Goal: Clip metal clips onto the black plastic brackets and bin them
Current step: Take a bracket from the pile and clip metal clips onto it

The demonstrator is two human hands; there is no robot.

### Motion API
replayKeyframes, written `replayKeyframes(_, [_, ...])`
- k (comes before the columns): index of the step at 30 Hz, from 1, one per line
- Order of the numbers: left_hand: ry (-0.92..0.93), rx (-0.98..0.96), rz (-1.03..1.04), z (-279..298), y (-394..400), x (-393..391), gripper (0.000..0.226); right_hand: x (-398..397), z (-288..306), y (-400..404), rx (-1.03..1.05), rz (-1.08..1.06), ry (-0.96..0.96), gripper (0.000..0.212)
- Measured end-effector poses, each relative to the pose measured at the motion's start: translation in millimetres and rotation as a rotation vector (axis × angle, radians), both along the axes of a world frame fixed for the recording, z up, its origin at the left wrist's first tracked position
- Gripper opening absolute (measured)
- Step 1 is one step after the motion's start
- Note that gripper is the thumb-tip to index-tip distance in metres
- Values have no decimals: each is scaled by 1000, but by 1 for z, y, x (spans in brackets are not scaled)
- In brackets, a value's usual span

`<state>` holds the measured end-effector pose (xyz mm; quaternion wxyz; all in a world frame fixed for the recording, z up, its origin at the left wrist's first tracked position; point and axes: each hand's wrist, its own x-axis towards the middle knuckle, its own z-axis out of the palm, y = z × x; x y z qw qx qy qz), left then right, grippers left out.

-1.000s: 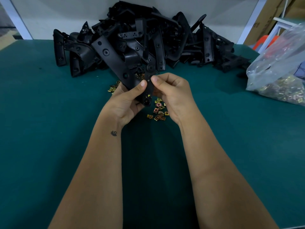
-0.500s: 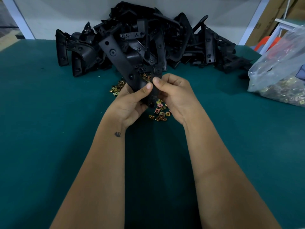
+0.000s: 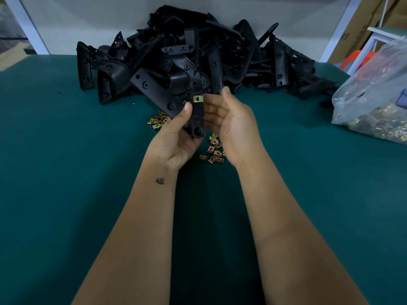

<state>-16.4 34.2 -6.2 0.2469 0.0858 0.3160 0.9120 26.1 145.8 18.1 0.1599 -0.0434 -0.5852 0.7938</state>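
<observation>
Two bare hands meet at the centre of the frame over the green table (image 3: 66, 172): the left hand (image 3: 176, 139) grasps a black plastic bracket (image 3: 197, 115) with its thumb curled over the front, and a brass-coloured metal clip (image 3: 197, 98) sits on the bracket's upper end. The right hand (image 3: 231, 126) is released, its fingers relaxed and spread just beside the bracket, palm turned toward it. Loose clips (image 3: 213, 150) lie on the table just below the hands and more (image 3: 157, 122) to their left, a heap of brackets (image 3: 198, 56) fills the upper centre, and a clear bag of clips (image 3: 374, 102) sits at the right edge.
</observation>
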Motion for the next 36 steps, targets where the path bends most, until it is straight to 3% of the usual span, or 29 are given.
replayKeyframes(5, [-113,60,121,1,-1,-5,23,1,-5,8,148,-346,-81,30])
replayKeyframes(9, [-234,222,278,1,-13,-12,13,3,-14,19,361,-541,-212,26])
replayKeyframes(14, [-298,336,387,2,-22,-16,14,1,-19,16,786,-428,-354,23])
replayKeyframes(19, [-296,283,375,2,-19,-15,13,-8,-31,2,1360,-264,-360,40])
replayKeyframes(22, [-296,268,360,1,-18,-15,13,-10,-37,-3,1532,-259,-332,40])
replayKeyframes(30, [-310,253,349,0,-15,-15,14,-10,-35,-5,1344,-319,-176,12])
replayKeyframes(32, [-305,210,353,0,-15,-15,14,-10,-31,-7,1089,-368,-124,6])
replayKeyframes(36, [-256,57,315,0,-13,-15,13,-8,-20,-8,515,-350,-84,17])
